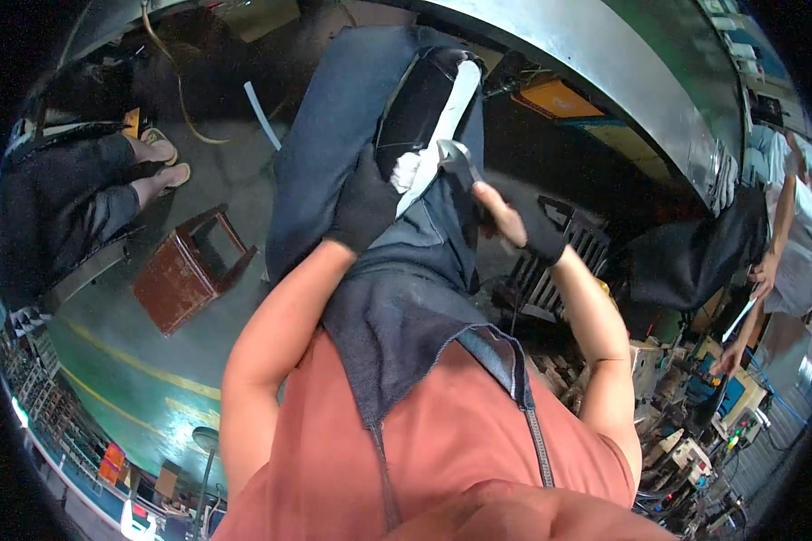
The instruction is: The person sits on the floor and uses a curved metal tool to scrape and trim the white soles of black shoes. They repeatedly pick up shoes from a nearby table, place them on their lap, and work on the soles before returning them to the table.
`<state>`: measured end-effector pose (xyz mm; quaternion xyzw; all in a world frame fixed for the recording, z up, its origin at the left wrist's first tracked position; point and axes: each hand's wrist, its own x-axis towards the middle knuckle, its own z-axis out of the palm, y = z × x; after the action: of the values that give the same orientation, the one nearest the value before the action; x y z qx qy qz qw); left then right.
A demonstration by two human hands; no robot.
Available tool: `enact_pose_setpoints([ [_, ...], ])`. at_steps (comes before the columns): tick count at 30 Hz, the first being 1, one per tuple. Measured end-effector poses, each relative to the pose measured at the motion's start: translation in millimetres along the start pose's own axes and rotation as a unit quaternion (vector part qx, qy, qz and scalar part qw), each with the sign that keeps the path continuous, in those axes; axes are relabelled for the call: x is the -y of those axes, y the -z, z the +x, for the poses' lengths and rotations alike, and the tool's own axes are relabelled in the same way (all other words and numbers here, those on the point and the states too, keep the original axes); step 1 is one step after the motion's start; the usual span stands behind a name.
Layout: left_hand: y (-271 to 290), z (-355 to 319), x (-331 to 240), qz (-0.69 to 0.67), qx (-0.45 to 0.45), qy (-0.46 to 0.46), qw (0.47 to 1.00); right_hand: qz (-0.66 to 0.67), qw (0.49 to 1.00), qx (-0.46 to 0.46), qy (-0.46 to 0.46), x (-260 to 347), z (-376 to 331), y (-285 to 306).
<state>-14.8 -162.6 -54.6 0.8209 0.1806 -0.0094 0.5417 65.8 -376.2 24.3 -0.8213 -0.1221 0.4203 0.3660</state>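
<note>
Across my lap lies a long, smooth black piece [417,108] with a white strip [461,90] running down its right side; I cannot make out its kind. My left hand [363,203], in a dark glove, is closed on the near end of this piece, next to a crumpled white bit [407,170]. In my right hand [514,219], gloved with bare fingertips, is a hammer-like tool with a curved shiny metal head [454,153]. Its head is over the white strip; whether they touch cannot be seen. A dark denim apron [406,307] covers my front and legs.
A metal-edged workbench [622,63] curves across the far right. A brown wooden stool [185,279] stands on the floor at left, near a seated person's legs [140,180]. At right are a slatted crate [559,261], machinery [677,460] and another person's hands [762,275].
</note>
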Motion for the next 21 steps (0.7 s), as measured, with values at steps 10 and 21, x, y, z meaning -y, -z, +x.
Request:
enact_pose_setpoints([
  [10, 25.7, 5.1, -20.2, 0.006, 0.036, -0.071, 0.997, -0.123, 0.982, -0.032, 0.14, 49.9, 14.7, -5.7],
  [21, 170.3, 32.0, -72.8, 0.001, 0.111, -0.163, 0.98, 0.055, 0.992, -0.086, 0.08, -12.6, -33.6, -12.5],
])
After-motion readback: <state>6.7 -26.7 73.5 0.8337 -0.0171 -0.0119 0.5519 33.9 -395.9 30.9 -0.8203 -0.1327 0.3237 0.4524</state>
